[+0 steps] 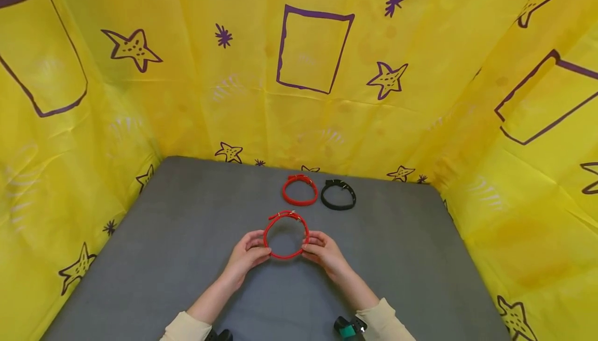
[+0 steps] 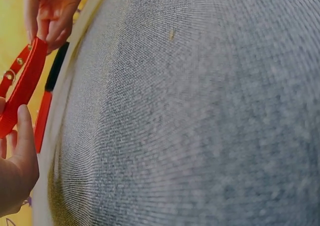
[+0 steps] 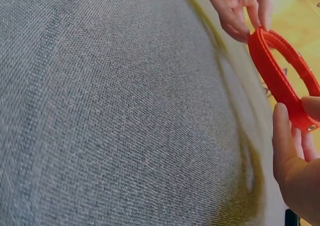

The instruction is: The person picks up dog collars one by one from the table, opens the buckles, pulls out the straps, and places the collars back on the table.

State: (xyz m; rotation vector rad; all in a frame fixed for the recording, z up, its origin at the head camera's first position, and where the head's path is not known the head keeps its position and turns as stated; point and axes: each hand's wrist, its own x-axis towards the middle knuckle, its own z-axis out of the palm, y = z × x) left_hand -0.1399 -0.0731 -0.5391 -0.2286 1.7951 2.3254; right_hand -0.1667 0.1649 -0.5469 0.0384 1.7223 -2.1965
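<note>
A red buckled collar (image 1: 286, 257), closed into a ring, is held up over the grey surface between my two hands. My left hand (image 1: 246, 256) pinches its left side between thumb and fingers. On the opposite side my right hand (image 1: 327, 254) grips it the same way. The buckle and strap end are on the far side of the ring in the head view. Eyelets show along the red strap (image 2: 31, 81) in the left wrist view. The right wrist view shows the red band (image 3: 275, 73) spanning both hands.
Beyond my hands a second red collar (image 1: 300, 203) lies on the grey cloth-covered table (image 1: 187, 237), just left of a black collar (image 1: 338, 207). Yellow fabric walls (image 1: 187, 97) with purple drawings rise around the table's back and sides.
</note>
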